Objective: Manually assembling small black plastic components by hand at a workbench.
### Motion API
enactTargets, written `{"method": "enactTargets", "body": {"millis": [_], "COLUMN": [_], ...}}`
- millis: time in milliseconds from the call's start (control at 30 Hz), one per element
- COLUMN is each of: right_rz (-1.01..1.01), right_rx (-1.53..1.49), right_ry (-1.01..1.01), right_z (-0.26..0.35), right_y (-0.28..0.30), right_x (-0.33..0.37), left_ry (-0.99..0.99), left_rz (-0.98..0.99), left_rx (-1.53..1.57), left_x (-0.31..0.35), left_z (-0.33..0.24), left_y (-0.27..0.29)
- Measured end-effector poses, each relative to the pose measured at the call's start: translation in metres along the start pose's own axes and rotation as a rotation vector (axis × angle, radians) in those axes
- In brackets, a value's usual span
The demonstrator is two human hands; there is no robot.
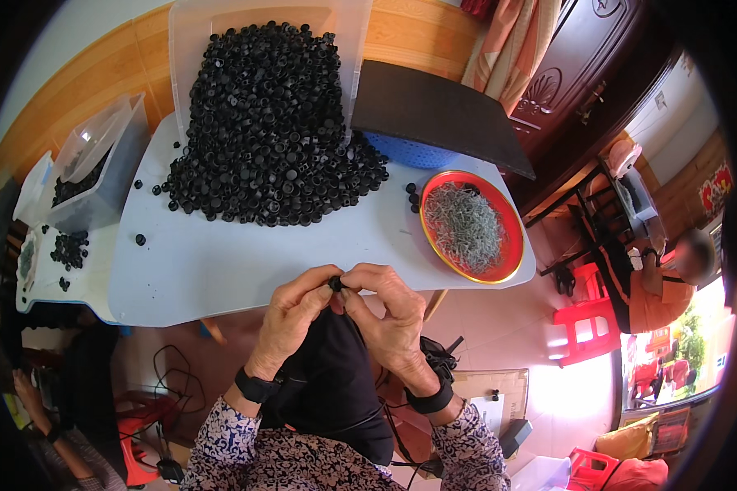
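Well, my left hand (297,315) and right hand (387,321) both pinch one small black piece (336,284) in the middle of the frame; it looks light, hard and maybe slippery, so I'd hold it by its sides; the white table (213,266) has its front edge close to my hands; bare room lies on their left, below the black pile (270,131) up top; the red bowl (513,233) sits at the right.
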State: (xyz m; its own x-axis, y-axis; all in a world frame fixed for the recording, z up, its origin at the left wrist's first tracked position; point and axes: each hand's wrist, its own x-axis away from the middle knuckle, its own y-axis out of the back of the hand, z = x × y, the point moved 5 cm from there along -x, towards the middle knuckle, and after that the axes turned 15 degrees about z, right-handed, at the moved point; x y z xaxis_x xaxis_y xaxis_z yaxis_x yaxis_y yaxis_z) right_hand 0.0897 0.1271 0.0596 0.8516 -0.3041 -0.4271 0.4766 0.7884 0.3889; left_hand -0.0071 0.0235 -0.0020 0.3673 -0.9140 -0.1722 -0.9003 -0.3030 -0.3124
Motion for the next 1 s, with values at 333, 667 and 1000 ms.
{"method": "enactTargets", "body": {"millis": [333, 667, 1000], "right_rz": [0.012, 0.073, 0.14], "right_rx": [-0.205, -0.51, -0.647], "right_ry": [-0.075, -0.179, -0.291], "right_z": [-0.013, -0.031, -0.038], "right_y": [-0.006, -0.01, -0.008], "right_x": [0.0, 0.001, 0.002], "left_ry": [0.038, -0.002, 0.004], "left_rz": [-0.057, -0.019, 0.017], "left_rx": [-0.147, -0.208, -0.294], "left_x": [0.0, -0.002, -0.003], "left_z": [-0.019, -0.013, -0.018], "left_y": [-0.011, -0.006, -0.008]}}
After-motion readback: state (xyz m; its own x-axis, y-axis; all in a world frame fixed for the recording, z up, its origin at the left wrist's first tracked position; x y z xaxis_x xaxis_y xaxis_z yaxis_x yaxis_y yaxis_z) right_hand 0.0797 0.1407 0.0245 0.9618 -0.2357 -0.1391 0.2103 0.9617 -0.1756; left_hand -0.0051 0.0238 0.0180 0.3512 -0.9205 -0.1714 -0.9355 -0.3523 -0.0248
